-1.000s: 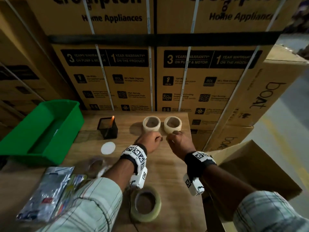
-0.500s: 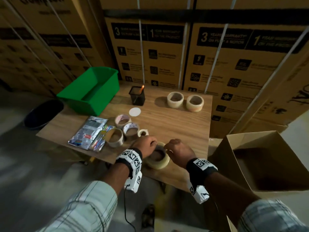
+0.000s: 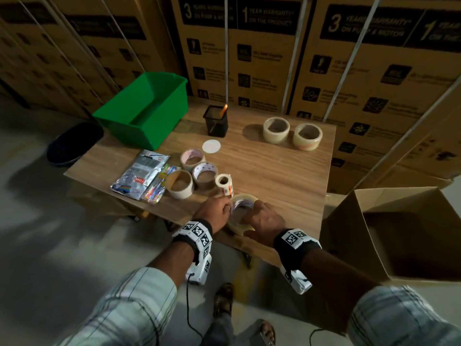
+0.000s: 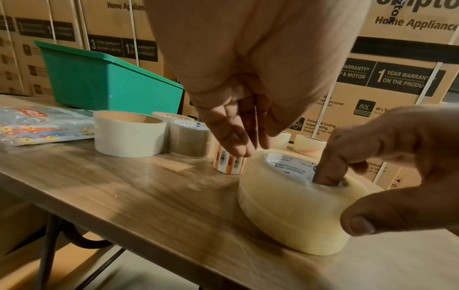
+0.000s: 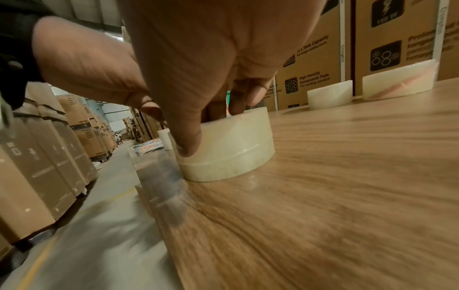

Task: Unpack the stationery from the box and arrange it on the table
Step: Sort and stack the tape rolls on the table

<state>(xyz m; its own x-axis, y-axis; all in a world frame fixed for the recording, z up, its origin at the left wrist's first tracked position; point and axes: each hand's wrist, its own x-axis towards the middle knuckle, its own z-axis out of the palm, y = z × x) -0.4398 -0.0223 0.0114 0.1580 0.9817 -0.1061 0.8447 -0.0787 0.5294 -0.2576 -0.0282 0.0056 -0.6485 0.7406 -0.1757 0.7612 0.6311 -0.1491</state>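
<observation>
Big clear tape roll (image 3: 241,213) flat at table (image 3: 287,176) near edge, betw. both hands: right hand (image 3: 265,218) pinches rim, finger in core; left hand (image 3: 215,211) fingers straight, at far rim.

1. We see a wide clear tape roll (image 3: 241,213) lying flat at the table's (image 3: 287,176) near edge.
2. Five more rolls (image 3: 276,126) are behind it, plus shiny packets (image 3: 139,174).
3. The cardboard box (image 3: 399,231) is open, right of the table.
</observation>
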